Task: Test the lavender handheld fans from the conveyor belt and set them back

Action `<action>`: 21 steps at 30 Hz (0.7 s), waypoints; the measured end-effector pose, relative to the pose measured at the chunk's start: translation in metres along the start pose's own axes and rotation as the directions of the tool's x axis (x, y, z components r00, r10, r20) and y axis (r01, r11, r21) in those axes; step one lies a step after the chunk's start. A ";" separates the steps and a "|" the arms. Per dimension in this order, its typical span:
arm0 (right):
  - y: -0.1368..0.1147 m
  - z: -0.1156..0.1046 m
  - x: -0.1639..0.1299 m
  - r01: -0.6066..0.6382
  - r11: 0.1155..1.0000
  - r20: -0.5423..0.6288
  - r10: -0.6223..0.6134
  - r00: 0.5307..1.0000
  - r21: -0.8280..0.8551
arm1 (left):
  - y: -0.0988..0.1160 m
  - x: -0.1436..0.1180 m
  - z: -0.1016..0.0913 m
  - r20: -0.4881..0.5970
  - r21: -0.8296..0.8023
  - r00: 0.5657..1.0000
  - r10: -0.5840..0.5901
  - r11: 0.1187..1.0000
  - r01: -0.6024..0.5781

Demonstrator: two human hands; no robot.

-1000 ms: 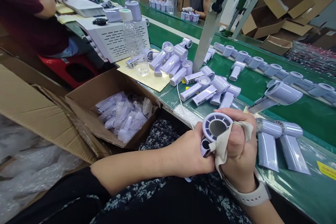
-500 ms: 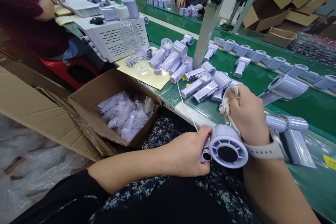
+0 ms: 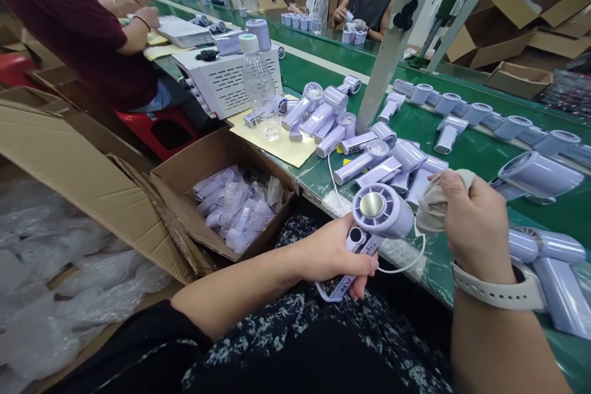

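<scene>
My left hand (image 3: 335, 252) is wrapped round the handle of a lilac handheld fan (image 3: 390, 212), above my lap. The fan's round head tilts up, showing a ribbed grille with a shiny metal disc, and lettering runs along the handle. To the right of the fan head, my right hand (image 3: 478, 221) grips a bunched pale cloth (image 3: 441, 203), apart from the fan. A white cord (image 3: 406, 269) loops near the fan; where it ends is hidden. Several more lilac fans (image 3: 353, 169) lie in a pile on the green bench just beyond.
An open cardboard box (image 3: 221, 252) of bagged fans stands left of my lap. On the bench are a clear bottle (image 3: 259, 89), a white vented case (image 3: 221, 89) and a metal post (image 3: 390, 43). More fans lie at right (image 3: 561, 277). A person in maroon (image 3: 69, 31) sits at left.
The fan has turned in my left hand, so its lettered handle and metal disc now show. My right hand with the cloth has moved off the fan to the right. The view has shifted.
</scene>
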State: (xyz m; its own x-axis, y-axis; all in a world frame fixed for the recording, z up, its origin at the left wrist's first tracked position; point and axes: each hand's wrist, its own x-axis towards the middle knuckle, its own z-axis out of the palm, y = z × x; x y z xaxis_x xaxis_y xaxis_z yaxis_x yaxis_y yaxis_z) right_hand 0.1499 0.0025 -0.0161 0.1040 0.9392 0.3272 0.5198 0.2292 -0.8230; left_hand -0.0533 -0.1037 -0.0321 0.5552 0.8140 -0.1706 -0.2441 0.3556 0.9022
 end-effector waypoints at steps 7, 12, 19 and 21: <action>0.002 0.014 0.015 -0.180 0.926 0.161 0.133 0.978 0.331 | -0.005 -0.003 -0.001 -0.019 -0.153 0.998 -0.058 0.987 0.054; -0.021 -0.008 -0.004 -0.287 0.895 0.308 0.182 0.934 0.342 | -0.011 0.002 -0.003 0.017 -0.284 0.995 -0.099 0.954 0.100; -0.036 -0.018 -0.036 0.191 0.981 -0.045 -0.192 0.980 -0.019 | -0.011 0.011 0.005 0.080 -0.324 0.983 -0.163 0.929 0.181; -0.034 -0.010 -0.047 0.323 0.942 0.005 -0.325 0.946 0.092 | -0.009 0.011 0.009 0.106 -0.310 0.978 -0.178 0.929 0.203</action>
State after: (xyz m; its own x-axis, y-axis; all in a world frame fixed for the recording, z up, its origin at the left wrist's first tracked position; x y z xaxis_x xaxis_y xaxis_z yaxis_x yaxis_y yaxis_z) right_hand 0.1358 -0.0516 0.0010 -0.0745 0.8153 0.5743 0.4450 0.5425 -0.7125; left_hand -0.0375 -0.1021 -0.0383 0.6706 0.6846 -0.2857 -0.3609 0.6376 0.6806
